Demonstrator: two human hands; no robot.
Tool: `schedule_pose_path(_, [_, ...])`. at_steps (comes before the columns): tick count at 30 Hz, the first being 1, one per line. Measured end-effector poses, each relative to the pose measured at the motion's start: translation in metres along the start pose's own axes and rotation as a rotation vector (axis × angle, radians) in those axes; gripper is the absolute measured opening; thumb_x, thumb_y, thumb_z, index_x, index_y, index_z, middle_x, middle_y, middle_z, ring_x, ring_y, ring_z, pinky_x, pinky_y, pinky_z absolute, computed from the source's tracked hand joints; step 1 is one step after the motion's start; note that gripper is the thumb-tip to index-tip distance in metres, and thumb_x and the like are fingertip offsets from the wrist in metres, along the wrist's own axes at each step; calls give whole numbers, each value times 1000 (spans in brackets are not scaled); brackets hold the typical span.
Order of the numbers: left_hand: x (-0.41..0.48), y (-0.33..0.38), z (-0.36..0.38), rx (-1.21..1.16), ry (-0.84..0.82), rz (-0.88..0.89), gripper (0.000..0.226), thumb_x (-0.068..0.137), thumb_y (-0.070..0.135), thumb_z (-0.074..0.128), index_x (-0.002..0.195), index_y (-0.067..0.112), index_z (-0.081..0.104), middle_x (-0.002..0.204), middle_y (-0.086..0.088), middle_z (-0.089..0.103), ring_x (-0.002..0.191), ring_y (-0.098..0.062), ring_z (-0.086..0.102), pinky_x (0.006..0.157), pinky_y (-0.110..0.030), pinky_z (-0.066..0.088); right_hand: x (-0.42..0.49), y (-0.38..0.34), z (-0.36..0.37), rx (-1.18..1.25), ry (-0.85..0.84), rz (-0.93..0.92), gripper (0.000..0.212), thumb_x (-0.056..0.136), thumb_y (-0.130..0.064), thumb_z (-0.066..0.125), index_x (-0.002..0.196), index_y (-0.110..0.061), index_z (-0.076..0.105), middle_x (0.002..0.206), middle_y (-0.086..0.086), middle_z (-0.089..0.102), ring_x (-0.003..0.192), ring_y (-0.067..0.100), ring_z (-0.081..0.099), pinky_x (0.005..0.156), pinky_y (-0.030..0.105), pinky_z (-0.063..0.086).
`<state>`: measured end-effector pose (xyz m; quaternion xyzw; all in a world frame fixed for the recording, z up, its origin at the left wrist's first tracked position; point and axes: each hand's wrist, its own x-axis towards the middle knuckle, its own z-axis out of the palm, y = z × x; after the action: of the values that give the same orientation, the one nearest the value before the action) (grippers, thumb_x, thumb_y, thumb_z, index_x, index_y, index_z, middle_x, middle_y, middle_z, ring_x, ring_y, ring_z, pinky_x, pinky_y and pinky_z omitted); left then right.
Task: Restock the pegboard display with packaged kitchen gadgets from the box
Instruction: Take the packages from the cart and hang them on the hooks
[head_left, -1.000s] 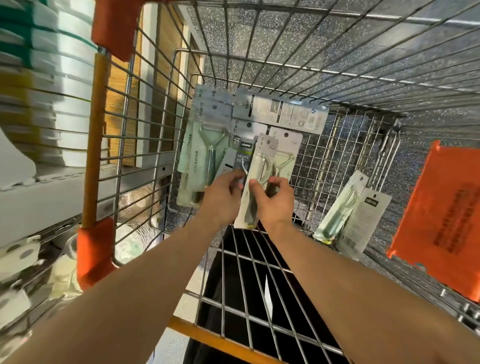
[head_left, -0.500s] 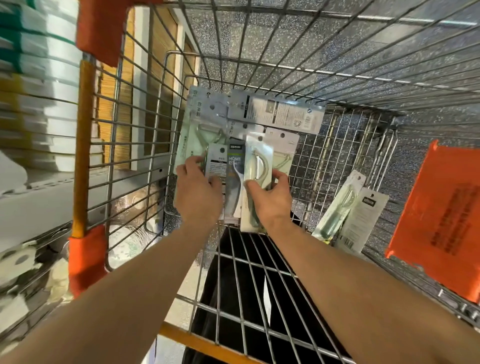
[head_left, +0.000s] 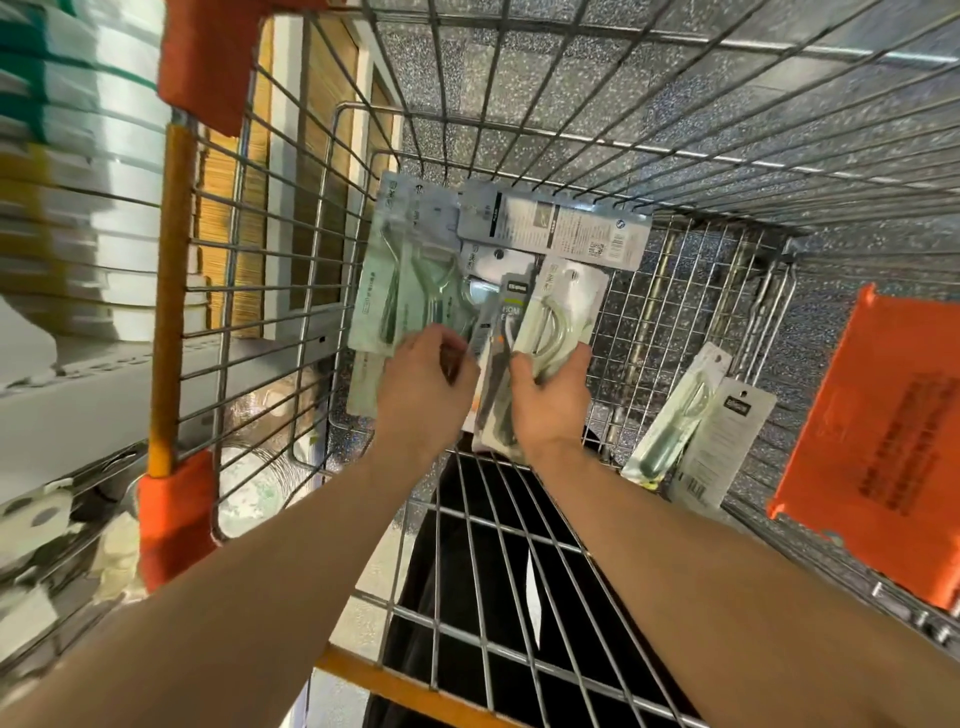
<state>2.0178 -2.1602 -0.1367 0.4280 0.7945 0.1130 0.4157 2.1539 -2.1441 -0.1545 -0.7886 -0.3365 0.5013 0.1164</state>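
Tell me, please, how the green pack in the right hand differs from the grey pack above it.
The green pack is gripped by the right hand, pointing away, its curved tool showing; the grey pack lies crosswise, untouched, showing print and a barcode. Both are flat carded packs.

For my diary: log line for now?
left hand: at packs, grip unclear | right hand: holds gadget pack | place: wire cart

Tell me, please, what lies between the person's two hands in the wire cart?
In the head view, a dark-carded gadget package stands between the left hand and the right hand, which grips a pale peeler package.
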Motion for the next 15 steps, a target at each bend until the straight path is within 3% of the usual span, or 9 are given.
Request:
schedule_pose_path(2, [-3, 6, 1, -57, -71, 31, 11, 105, 25, 60, 107, 20, 70, 88, 9, 70, 78, -10, 67, 68, -26, 52, -2, 1, -1, 6, -28, 12, 37, 102, -39, 60, 117, -12, 39, 82, 1, 61, 64, 14, 63, 58, 33, 59])
schedule_pose_path(4, [-4, 14, 4, -97, -154, 4, 19, 108, 26, 54, 113, 21, 72, 88, 10, 74, 78, -12, 72, 64, -32, 58, -3, 2, -2, 8, -21, -1, 41, 101, -46, 58, 117, -13, 39, 84, 4, 63, 66, 15, 64, 59, 32, 58])
schedule_pose_path(7, [-4, 19, 11, -130, -235, -77, 25, 109, 28, 48, 121, 24, 70, 101, 14, 76, 84, -17, 76, 72, -45, 64, -4, 7, -6, 35, -2, -9, 41, 102, -50, 53, 120, -16, 39, 81, -3, 63, 64, 8, 62, 55, 24, 55])
schedule_pose_path(10, [-3, 16, 16, -198, -282, -137, 23, 111, 26, 44, 120, 25, 65, 111, 10, 75, 90, -18, 76, 82, -47, 65, -4, 13, -9, 35, -38, -23, 46, 99, -57, 56, 126, -26, 35, 84, -4, 67, 54, 1, 60, 51, 19, 53])
schedule_pose_path(13, [-2, 16, 18, -327, -294, -234, 16, 111, 15, 45, 112, 22, 58, 118, -3, 74, 97, -12, 76, 87, -41, 65, -3, 19, -9, -47, -51, -34, 60, 97, -48, 66, 137, -14, 37, 73, -1, 62, 49, 7, 55, 43, 19, 45])
schedule_pose_path(15, [0, 14, 20, -353, -295, -273, 17, 111, 11, 45, 113, 22, 58, 118, -6, 73, 99, -13, 75, 90, -42, 64, 0, 18, -10, -58, -35, 2, 55, 98, -39, 67, 137, -13, 36, 72, -2, 59, 52, 9, 55, 46, 25, 51])
